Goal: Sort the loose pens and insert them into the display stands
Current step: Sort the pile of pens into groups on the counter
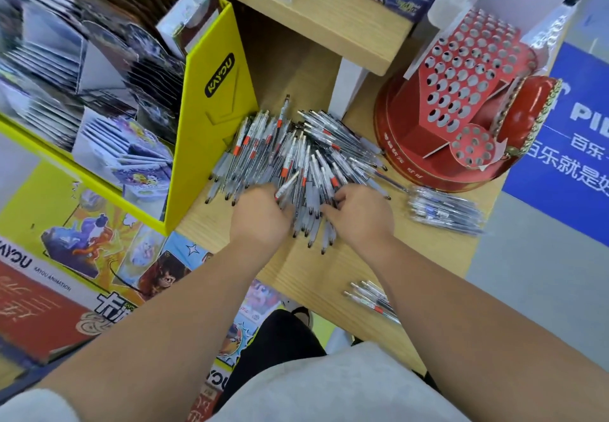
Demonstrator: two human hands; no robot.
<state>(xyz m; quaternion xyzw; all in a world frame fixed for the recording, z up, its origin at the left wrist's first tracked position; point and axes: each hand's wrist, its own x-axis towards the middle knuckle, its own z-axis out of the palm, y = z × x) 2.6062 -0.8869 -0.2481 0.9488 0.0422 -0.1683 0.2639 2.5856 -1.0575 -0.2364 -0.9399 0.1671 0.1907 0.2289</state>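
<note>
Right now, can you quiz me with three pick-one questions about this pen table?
1. Where is the red stand from the pen pile? A right B left C underneath
2. What colour is the KAYOU box? A green B yellow C pink
3. The red stand's holes are: A full of pens B taped over C empty
Answers: 1 A, it stands at the pile's right; 2 B, its side is bright yellow; 3 C, no pens stand in them.
</note>
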